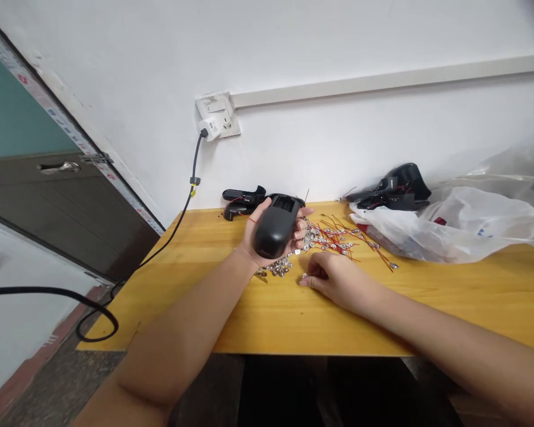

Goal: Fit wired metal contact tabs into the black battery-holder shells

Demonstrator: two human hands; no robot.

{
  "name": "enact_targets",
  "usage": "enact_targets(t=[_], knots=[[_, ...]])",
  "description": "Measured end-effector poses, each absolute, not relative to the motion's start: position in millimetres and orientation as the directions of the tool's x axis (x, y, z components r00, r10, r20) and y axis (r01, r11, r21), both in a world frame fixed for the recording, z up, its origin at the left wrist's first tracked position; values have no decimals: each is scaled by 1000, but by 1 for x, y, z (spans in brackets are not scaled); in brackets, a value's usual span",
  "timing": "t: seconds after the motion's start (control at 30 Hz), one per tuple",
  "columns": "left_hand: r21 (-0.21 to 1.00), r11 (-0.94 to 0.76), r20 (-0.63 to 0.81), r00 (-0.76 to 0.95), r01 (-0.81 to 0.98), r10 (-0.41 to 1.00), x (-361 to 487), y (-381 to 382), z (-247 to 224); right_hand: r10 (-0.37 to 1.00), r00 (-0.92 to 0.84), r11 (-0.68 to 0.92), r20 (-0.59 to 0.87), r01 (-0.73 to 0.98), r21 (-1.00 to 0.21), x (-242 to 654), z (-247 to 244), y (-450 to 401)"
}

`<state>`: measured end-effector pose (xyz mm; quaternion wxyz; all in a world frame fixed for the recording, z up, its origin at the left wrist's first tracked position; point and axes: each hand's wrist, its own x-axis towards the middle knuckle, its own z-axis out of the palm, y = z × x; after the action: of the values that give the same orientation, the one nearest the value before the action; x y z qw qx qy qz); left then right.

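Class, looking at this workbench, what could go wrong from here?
The left hand grips a black plastic housing above the tangled red-wired metal terminals, so dropping it could scatter them. The right hand is beside them, and tugging one might drag others along. Their wires, close to the white plastic bag, could snag.

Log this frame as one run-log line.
left hand: holds black plastic housing | right hand: beside metal terminals with red wires | on wooden table
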<state>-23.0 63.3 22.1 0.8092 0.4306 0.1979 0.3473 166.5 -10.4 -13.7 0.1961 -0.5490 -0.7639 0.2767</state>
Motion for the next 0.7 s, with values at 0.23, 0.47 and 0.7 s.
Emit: enact_targets(t=[0.23, 0.47, 0.7], knots=[[889, 229, 91, 644, -396, 760, -24, 58, 20, 920, -386, 328, 71, 655, -680, 173, -22, -12], [808, 387, 42, 698, -444, 715, -20, 68, 6, 876, -465, 406, 130, 564, -719, 200, 12, 1], [702, 613, -200, 726, -361, 657, -7, 55, 13, 940, -241, 309, 241, 302, -902, 205, 64, 33]])
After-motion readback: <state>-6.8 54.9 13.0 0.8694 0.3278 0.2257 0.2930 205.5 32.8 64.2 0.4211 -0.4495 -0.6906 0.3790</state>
